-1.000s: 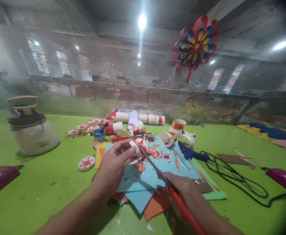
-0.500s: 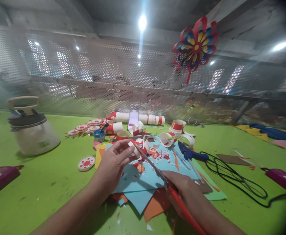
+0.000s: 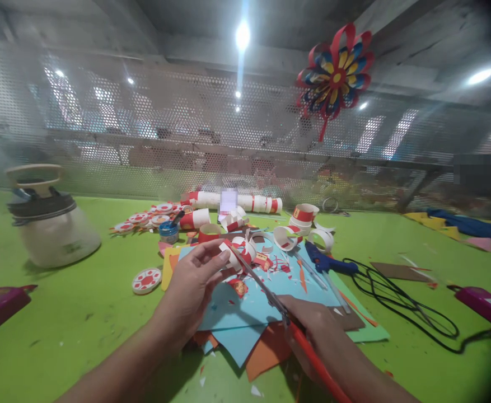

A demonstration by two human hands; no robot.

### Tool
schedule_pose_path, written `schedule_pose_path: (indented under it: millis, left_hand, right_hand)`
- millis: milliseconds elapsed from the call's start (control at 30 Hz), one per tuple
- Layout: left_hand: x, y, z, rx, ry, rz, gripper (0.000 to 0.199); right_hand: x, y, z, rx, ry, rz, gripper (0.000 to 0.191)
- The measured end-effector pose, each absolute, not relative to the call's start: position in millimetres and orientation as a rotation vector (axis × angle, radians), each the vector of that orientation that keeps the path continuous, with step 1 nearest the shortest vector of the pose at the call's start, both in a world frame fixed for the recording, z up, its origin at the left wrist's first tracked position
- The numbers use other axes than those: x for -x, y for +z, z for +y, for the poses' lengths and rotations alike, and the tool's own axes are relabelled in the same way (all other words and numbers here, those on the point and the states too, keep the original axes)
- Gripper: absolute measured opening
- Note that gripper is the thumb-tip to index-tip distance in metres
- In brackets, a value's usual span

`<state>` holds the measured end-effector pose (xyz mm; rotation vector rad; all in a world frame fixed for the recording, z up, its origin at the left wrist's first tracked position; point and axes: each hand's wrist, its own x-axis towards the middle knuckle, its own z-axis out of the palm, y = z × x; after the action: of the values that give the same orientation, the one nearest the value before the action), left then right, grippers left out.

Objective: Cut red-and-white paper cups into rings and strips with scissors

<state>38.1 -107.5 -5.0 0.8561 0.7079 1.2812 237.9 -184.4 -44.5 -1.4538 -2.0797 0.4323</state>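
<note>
Pinched in the fingers of my left hand [image 3: 195, 280] is a small red and white paper piece [image 3: 227, 253]. My right hand [image 3: 312, 319] is wrapped round the red handles of a pair of scissors [image 3: 276, 302], whose long blades point up and left. Their tips are at the paper piece; whether the blades are fully closed on it I cannot tell. Below both hands lie light blue paper sheets [image 3: 232, 313] strewn with red and white scraps, and an orange sheet [image 3: 268, 352] sticks out underneath.
A blue glue gun [image 3: 329, 263] with a black cable lies at right. Cut paper cups [image 3: 304, 218] and a long white tube [image 3: 245, 201] stand behind. A jar of blue paint [image 3: 169, 232], a round red-dotted disc [image 3: 146, 280] and a large jug [image 3: 56, 229] are at left.
Both hands, the scissors and the paper piece hold nearly the same position. The whole view has shifted very slightly.
</note>
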Motion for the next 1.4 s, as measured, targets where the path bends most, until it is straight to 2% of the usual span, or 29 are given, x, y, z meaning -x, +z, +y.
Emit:
schedule_pose_path:
  millis: [700, 1200, 1400]
  left_hand:
    - [-34.1, -15.9, -100.9, -1.032, 1.252, 0.786, 0.051]
    - [-34.4, -16.3, -104.4, -1.018, 1.270, 0.716, 0.044]
    - [-35.6, -11.8, -103.8, -0.966, 1.302, 0.683, 0.034]
  right_hand:
    - [-233.1, -29.5, -183.7, 1.438, 0.518, -2.025, 0.019]
    - [-237.1, -41.7, -184.1, 1.413, 0.438, -2.058, 0.017]
    - [-236.3, -41.1, -184.3, 1.441, 0.434, -2.035, 0.018]
